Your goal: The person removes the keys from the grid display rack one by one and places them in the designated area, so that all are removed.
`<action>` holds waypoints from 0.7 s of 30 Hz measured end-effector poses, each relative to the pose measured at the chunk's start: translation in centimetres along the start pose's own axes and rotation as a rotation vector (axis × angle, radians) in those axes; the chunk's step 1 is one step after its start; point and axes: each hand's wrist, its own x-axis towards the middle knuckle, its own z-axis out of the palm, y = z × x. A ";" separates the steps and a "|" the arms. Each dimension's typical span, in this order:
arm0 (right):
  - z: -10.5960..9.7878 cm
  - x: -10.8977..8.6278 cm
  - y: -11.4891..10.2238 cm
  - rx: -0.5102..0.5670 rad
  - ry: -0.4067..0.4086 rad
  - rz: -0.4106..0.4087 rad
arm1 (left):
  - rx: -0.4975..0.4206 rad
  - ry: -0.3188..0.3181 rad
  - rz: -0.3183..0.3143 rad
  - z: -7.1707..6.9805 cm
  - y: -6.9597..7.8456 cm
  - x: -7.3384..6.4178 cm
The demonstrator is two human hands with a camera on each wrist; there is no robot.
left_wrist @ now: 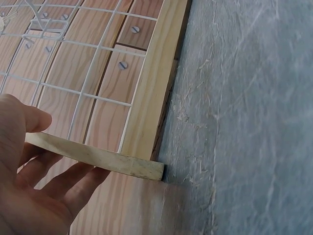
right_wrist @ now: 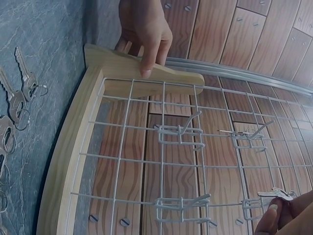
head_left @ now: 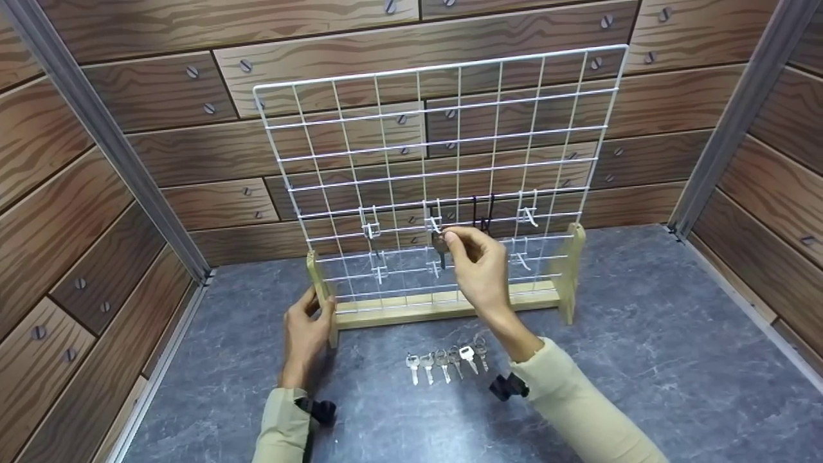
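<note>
My left hand [head_left: 307, 331] grips the left wooden upright [left_wrist: 98, 155] of a stand, thumb on one face and fingers on the other in the left wrist view. The stand carries a white wire grid [head_left: 459, 138] with several hooks. My right hand [head_left: 482, 263] pinches a key [head_left: 440, 247] by its ring end, blade down, at the upper middle white hook [head_left: 434, 223]. Whether its ring is round that hook I cannot tell. Another key [head_left: 375, 248] hangs from the upper left hook [head_left: 371, 229]. In the right wrist view, the pinched key [right_wrist: 276, 194] shows at the fingertips.
Several loose keys [head_left: 443, 368] with rings lie in a row on the grey marbled tabletop [head_left: 386, 418], before the stand's wooden base bar [head_left: 411, 315]. A black hook [head_left: 482, 218] is right of the right hand's fingers. Wood-patterned panels [head_left: 347, 58] enclose the back and sides.
</note>
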 end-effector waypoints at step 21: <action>-1.1 -0.9 -1.0 0.037 -0.070 0.111 | 0.014 -0.019 -0.001 -0.2 0.0 -0.1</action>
